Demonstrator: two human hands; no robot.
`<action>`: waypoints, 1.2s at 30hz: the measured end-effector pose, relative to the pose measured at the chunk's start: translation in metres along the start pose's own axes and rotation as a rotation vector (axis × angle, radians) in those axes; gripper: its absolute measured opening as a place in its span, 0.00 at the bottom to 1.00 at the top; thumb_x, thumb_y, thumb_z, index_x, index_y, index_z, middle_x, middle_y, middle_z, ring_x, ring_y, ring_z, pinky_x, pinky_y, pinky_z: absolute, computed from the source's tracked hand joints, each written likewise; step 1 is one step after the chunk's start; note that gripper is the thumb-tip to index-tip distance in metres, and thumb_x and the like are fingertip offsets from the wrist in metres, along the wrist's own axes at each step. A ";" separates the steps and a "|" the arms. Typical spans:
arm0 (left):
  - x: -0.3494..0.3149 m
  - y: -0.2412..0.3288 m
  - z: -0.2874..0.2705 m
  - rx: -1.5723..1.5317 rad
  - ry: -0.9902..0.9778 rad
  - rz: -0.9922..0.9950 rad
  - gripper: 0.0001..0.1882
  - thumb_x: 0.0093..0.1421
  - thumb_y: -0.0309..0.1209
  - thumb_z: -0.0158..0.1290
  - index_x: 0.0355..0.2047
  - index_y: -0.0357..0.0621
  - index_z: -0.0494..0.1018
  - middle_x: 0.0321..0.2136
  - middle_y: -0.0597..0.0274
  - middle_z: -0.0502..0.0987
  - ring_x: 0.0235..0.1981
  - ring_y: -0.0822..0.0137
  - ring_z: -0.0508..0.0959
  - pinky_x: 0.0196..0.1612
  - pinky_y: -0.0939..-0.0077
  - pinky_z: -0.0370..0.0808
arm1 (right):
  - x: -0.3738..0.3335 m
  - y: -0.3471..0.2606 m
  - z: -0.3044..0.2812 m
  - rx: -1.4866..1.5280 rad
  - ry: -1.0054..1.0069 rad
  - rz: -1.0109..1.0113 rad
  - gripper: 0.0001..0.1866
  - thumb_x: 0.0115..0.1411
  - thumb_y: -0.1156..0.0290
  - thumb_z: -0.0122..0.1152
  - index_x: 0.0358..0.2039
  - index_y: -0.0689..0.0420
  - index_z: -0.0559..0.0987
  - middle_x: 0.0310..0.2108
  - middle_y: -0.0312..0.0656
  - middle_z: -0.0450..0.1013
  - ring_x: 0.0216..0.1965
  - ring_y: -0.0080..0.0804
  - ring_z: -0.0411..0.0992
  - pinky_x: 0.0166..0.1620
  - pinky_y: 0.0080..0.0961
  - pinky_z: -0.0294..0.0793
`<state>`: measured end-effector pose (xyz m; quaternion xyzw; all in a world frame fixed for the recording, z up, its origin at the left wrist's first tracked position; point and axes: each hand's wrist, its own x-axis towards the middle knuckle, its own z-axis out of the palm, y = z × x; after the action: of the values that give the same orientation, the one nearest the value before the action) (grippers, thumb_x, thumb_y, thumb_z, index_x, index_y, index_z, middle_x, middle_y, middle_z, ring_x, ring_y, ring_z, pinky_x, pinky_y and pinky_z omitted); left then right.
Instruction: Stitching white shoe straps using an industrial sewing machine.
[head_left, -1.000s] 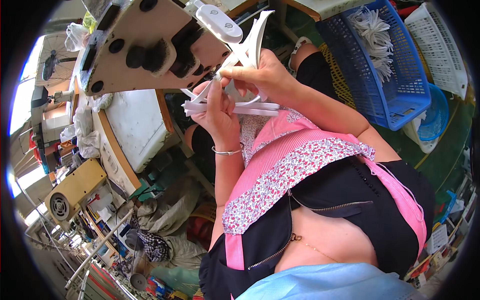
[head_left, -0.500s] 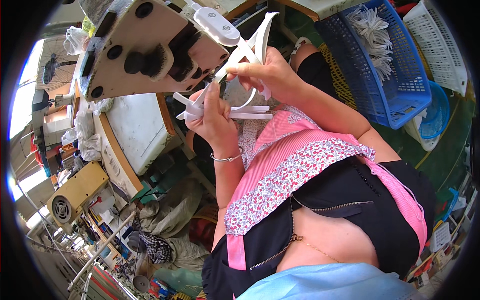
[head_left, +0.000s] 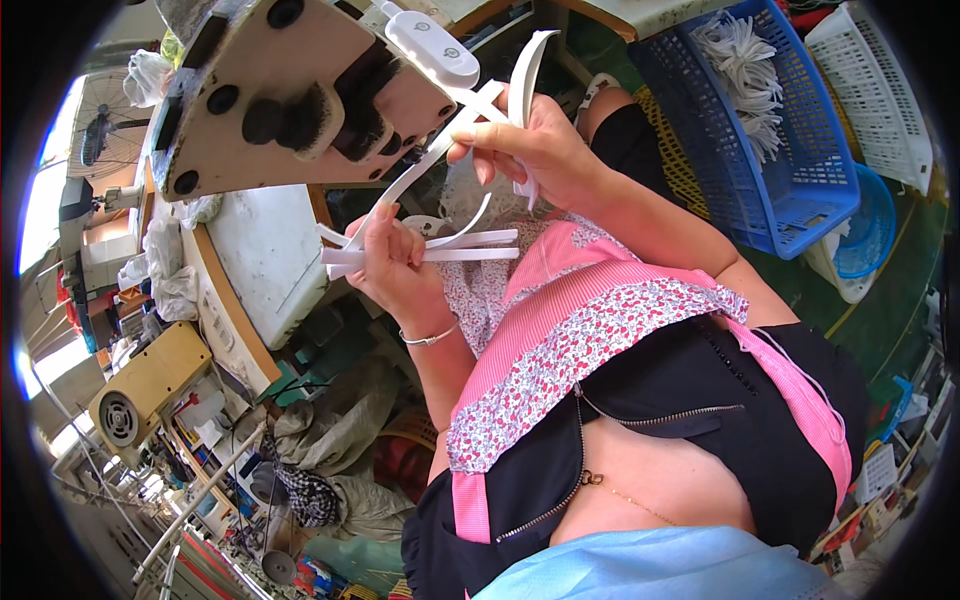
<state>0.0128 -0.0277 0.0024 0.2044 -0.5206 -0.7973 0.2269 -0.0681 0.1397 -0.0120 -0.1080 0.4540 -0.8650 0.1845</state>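
Strips (head_left: 415, 172), white, upper centre: left hand (head_left: 396, 268) grips several, right hand (head_left: 538, 146) holds others, apparently keeping one extended between.

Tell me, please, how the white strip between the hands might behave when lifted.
The strip is probably floppy, as it bends between the left hand and right hand. It looks thin and narrow, so likely light.

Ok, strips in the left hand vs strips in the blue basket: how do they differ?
The left-hand strips are few, held in the left hand; the basket strips form a dense, untouched mass. The left-hand strips splay apart; the basket strips crowd together. Both are white and narrow.
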 end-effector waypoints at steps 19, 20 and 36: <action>-0.008 0.005 -0.058 -0.091 0.033 -0.001 0.11 0.65 0.29 0.50 0.27 0.36 0.72 0.13 0.75 0.56 0.12 0.83 0.53 0.15 0.86 0.50 | -0.012 0.006 0.027 -0.037 0.108 0.002 0.09 0.62 0.68 0.61 0.34 0.61 0.75 0.29 0.41 0.79 0.18 0.16 0.71 0.20 0.11 0.63; -0.009 0.004 -0.060 -0.143 0.014 0.007 0.14 0.67 0.31 0.49 0.26 0.36 0.72 0.13 0.75 0.55 0.12 0.82 0.53 0.15 0.85 0.50 | -0.013 0.005 0.028 -0.073 0.115 0.015 0.09 0.62 0.69 0.62 0.34 0.62 0.76 0.29 0.41 0.79 0.18 0.16 0.71 0.19 0.11 0.63; -0.021 -0.005 -0.073 -0.406 -0.057 0.134 0.21 0.72 0.48 0.39 0.37 0.43 0.70 0.18 0.72 0.58 0.16 0.78 0.58 0.17 0.85 0.56 | -0.015 0.009 0.040 0.088 0.073 0.100 0.09 0.57 0.71 0.66 0.34 0.64 0.79 0.26 0.43 0.79 0.16 0.17 0.71 0.17 0.13 0.61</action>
<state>0.0703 -0.0681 -0.0275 0.0966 -0.3680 -0.8744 0.3011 -0.0385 0.1117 0.0031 -0.0451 0.4266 -0.8772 0.2155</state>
